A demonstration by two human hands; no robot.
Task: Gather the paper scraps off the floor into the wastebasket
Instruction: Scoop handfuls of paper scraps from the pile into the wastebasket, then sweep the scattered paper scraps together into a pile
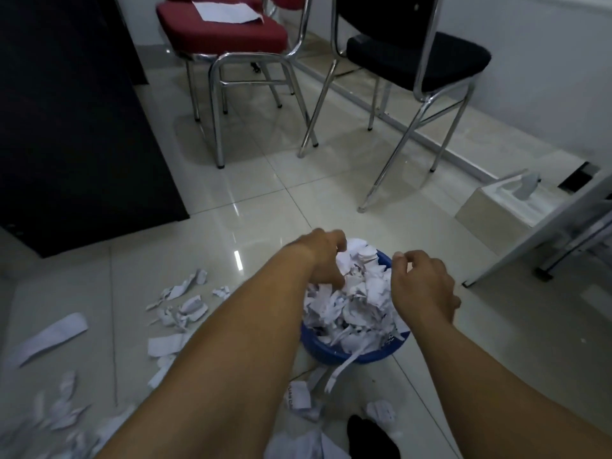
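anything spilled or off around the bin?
Yes. The blue wastebasket is heaped above its rim, one strip hanging over the front edge. Torn paper scraps litter the floor to its left.

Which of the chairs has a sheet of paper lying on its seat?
The red chair at top left: a white sheet lies on its cushion. The black chair to its right has a bare seat.

White paper scraps (352, 299) fill a blue wastebasket (334, 354) on glossy pale cream floor tiles (265, 200), with a red-cushioned chair (222, 29) and a black-cushioned chair (420, 58) (both chrome-framed) beside a black cabinet (66, 127).
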